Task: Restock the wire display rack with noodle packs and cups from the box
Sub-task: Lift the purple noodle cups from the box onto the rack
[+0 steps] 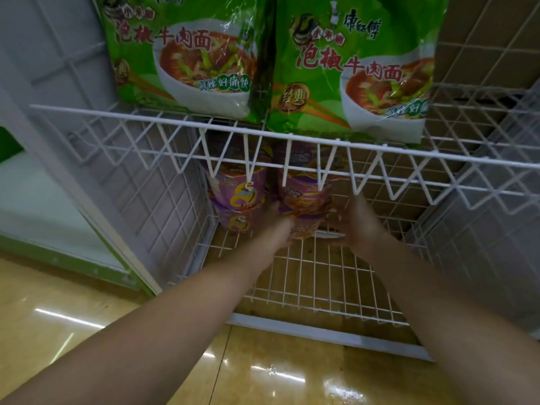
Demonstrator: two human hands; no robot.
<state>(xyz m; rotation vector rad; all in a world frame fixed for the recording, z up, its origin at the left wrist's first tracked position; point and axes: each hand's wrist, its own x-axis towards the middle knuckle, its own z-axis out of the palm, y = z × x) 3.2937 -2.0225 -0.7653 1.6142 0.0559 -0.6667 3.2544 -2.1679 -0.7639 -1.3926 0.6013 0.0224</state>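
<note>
One purple noodle cup (304,200) held at lower shelf (306,276).
Gripped either side by L hand (277,228) & R hand (361,226); cup stack (239,197) adj.

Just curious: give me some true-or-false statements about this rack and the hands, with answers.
Green noodle packs stand on the upper shelf. True.
The cups below are red. False: they are purple cups.
Both the left hand and the right hand hold the right-hand cups. True.
The lower shelf is packed full. False: most of its wire floor is bare.
</note>
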